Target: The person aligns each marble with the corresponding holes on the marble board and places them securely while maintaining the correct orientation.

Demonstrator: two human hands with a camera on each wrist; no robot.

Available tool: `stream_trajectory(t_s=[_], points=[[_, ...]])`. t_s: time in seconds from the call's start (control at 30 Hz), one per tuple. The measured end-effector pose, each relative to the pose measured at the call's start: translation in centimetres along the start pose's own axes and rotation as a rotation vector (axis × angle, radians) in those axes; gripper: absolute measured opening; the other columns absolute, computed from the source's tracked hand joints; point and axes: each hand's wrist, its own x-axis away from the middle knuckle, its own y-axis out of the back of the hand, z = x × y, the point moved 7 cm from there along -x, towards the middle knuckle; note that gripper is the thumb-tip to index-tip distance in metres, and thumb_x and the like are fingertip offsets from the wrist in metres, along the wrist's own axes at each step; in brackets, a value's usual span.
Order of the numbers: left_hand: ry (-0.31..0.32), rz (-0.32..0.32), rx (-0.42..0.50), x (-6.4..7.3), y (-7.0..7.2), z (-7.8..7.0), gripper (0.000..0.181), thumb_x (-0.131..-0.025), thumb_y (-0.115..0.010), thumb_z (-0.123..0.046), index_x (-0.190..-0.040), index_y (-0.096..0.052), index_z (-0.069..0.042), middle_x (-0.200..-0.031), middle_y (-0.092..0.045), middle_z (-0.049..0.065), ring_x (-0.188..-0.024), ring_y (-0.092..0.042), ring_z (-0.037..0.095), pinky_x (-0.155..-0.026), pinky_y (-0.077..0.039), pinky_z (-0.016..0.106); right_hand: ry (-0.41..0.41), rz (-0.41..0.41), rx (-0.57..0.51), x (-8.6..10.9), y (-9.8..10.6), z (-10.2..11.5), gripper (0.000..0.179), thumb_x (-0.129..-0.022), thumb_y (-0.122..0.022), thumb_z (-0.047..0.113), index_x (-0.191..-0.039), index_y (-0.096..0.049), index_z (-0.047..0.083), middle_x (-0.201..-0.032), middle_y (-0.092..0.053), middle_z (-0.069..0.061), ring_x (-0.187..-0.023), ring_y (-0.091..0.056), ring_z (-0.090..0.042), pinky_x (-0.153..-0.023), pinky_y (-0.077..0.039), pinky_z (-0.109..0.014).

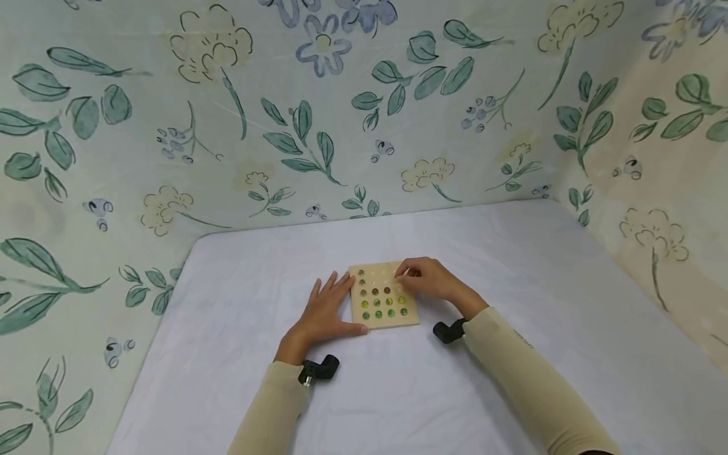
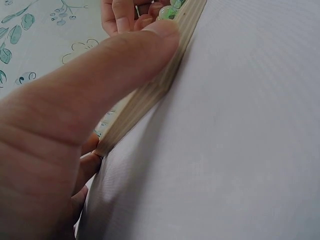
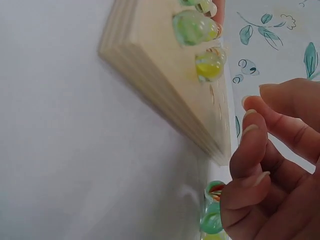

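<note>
A square wooden board (image 1: pixel 385 321) lies on the white cloth, with rows of glass marbles (image 1: pixel 378 314) set in its holes. The two nearest rows are green and yellow; darker marbles fill part of the third row and the left column. My left hand (image 1: pixel 322 314) is spread along the board's left edge, its thumb pressing at the near left corner. My right hand (image 1: pixel 431 278) hovers over the board's right side with bent fingers, thumb and index tips close together. Whether a marble sits between them is hidden. Beyond that hand, in the right wrist view, loose marbles (image 3: pixel 212 222) show.
A white cloth (image 1: pixel 227 392) covers the table around the board. Floral fabric (image 1: pixel 318 126) hangs behind the table and at both sides. Small black cameras (image 1: pixel 449 331) are strapped to both wrists.
</note>
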Motion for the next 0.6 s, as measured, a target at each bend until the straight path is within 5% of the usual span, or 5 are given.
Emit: stream_trajectory(t_s=[0.6], points=[[0.012,0.005,0.001,0.2,-0.1,-0.1,0.119,-0.062,-0.064,-0.082,-0.156,-0.019,-0.023,-0.160,-0.014,-0.008,-0.148,0.000,0.016,-0.118,0.008,0.042,-0.093,-0.014,0.011,0.8,2.3,-1.9,0.018,-0.097,-0.057,0.024,-0.106,-0.067,0.013,-0.082,-0.061,-0.007,-0.066,-0.051,-0.018,-0.055,-0.043,-0.028]])
